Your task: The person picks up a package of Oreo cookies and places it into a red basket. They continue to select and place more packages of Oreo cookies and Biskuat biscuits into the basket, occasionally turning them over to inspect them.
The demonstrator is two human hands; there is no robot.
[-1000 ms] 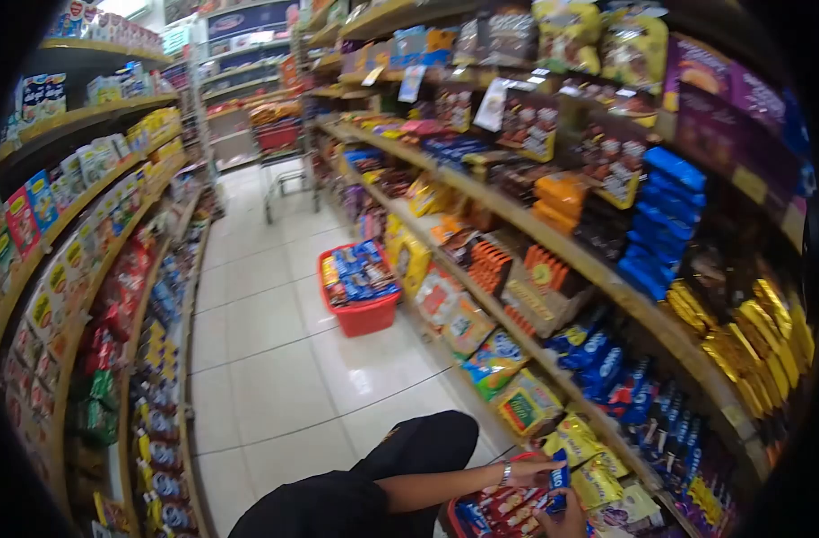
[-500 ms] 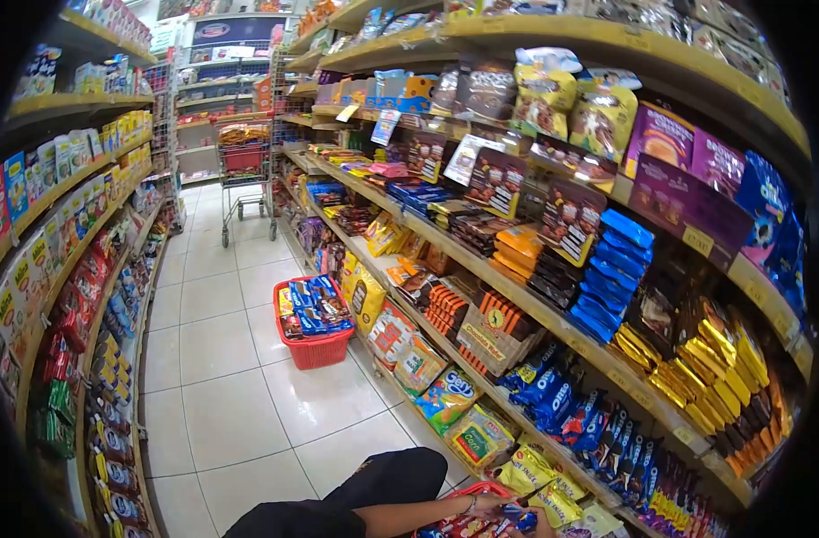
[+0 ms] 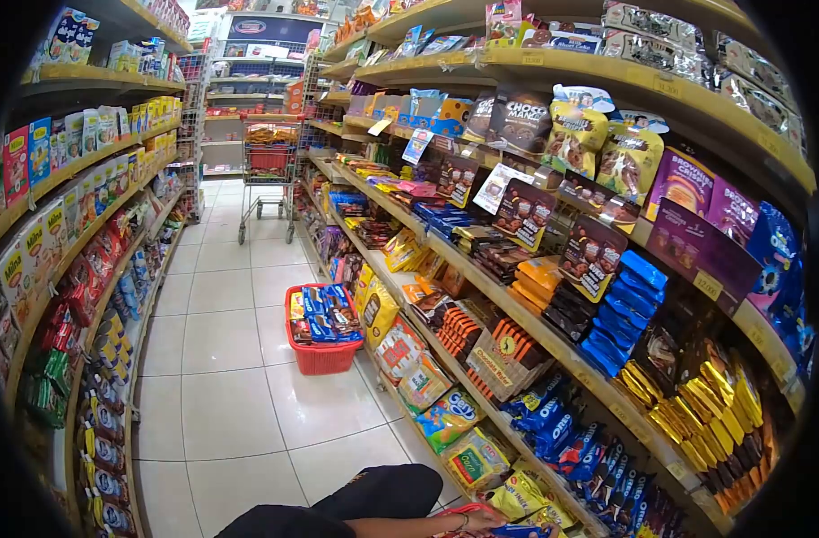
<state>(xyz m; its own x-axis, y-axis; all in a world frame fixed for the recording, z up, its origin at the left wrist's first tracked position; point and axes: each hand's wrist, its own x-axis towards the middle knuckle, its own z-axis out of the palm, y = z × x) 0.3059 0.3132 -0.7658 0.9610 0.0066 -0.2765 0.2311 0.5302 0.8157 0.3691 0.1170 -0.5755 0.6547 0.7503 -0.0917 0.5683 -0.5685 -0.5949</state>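
At the bottom edge, my left hand [image 3: 486, 518], with a band at the wrist, reaches across from my dark-clad knees. Its fingers are closed on a blue packet [image 3: 515, 531], partly cut off by the frame. Just beneath the wrist shows a bit of a red basket [image 3: 447, 512]. Of my right hand only a sliver, if anything, shows by the packet's far end, so its fingers cannot be made out. Yellow snack bags [image 3: 520, 496] lie on the lowest shelf right beside my left hand.
A red basket [image 3: 325, 360] full of blue and brown packets stands on the tiled floor [image 3: 239, 403] ahead. Farther along the aisle is a loaded shopping cart [image 3: 270, 166]. Stocked shelves line both sides; Oreo packs [image 3: 544, 414] and wafer boxes [image 3: 503, 354] sit to the right.
The view has shifted, so the shelves and floor basket appear farther right and slightly lower. My hands sit lower in the frame, and my right hand has nearly left it.
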